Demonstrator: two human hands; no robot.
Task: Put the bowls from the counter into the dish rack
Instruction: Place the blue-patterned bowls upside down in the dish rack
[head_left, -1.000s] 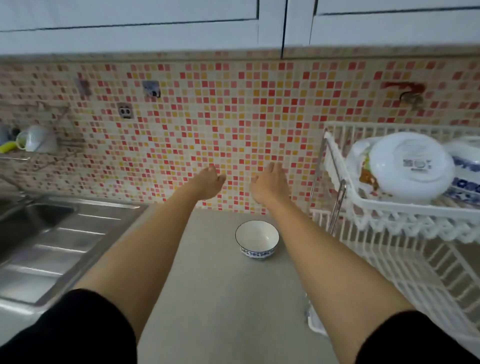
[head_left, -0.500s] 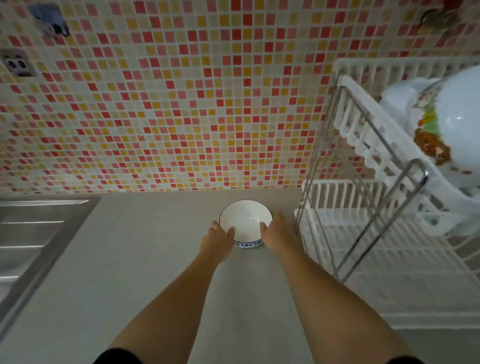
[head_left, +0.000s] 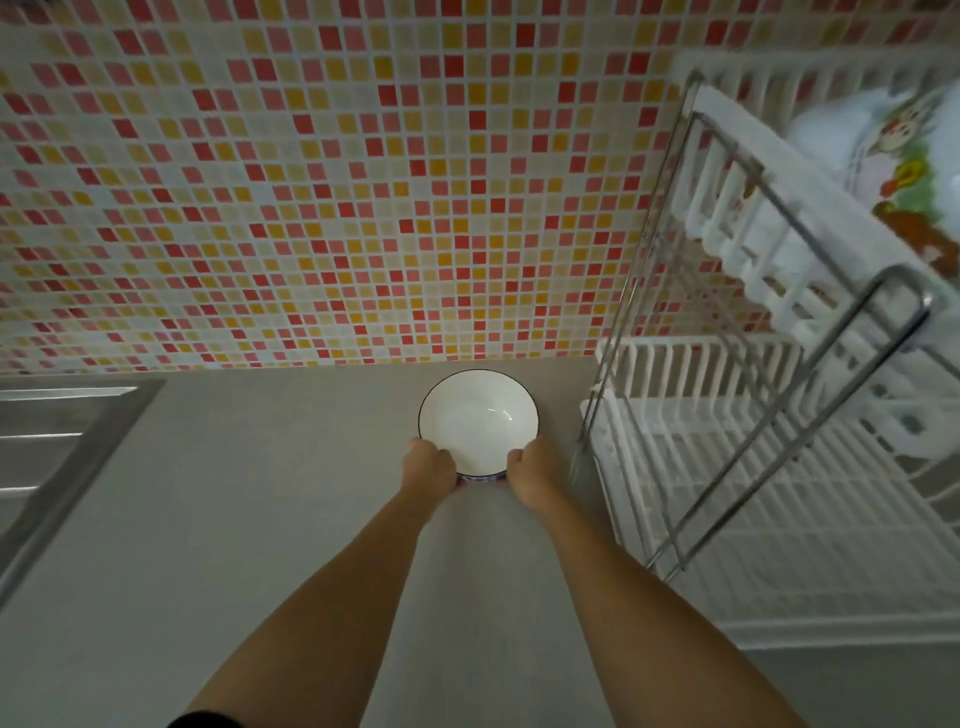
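A white bowl (head_left: 475, 418) with a dark rim and blue pattern sits on the grey counter (head_left: 260, 519) near the tiled wall. My left hand (head_left: 431, 467) grips its near left side and my right hand (head_left: 532, 475) grips its near right side. The two-tier white dish rack (head_left: 779, 493) with a metal frame stands just right of the bowl. Its lower tier shows bare slats. White dishes with a coloured picture (head_left: 904, 171) rest on the upper tier, blurred.
A steel sink drainboard (head_left: 47, 457) lies at the left edge. The mosaic tiled wall (head_left: 311, 182) rises directly behind the bowl. The rack's metal legs (head_left: 613, 395) stand close to my right hand.
My hands have dropped from near the wall to the bowl and closed around its near sides. The view has moved closer and tilted down.
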